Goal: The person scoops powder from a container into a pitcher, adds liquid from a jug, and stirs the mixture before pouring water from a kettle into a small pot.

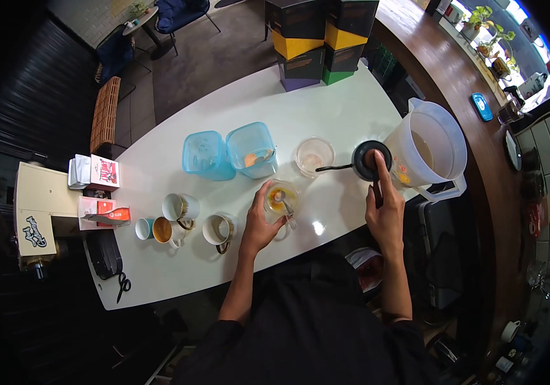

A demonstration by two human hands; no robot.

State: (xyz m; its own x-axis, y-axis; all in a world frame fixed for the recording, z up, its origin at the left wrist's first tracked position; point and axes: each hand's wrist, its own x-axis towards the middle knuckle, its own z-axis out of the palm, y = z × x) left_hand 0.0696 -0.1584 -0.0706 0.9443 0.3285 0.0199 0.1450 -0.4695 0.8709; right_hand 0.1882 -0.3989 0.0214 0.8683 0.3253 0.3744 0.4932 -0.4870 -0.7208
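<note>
My left hand (262, 223) is closed round a clear glass cup (291, 190) with some yellow-orange stuff and a spoon (284, 201) in it. My right hand (386, 215) grips the handle of a black gooseneck kettle (360, 168), one finger lying on its lid. The kettle's thin spout points left, toward a clear plastic cup (314, 150) with a little pale content. Just right of the kettle stands a big translucent pitcher (440, 122) with cloudy liquid. Two blue plastic tubs (202, 154) stand beyond my left hand; the right one holds something light orange.
Several mugs and cups (217, 226) stand left of my left hand. Farther left are card boxes (105, 172) and black scissors (123, 287). Stacked black boxes (300, 67) rise at the white table's (256, 96) far end. A wooden counter (442, 64) runs along the right.
</note>
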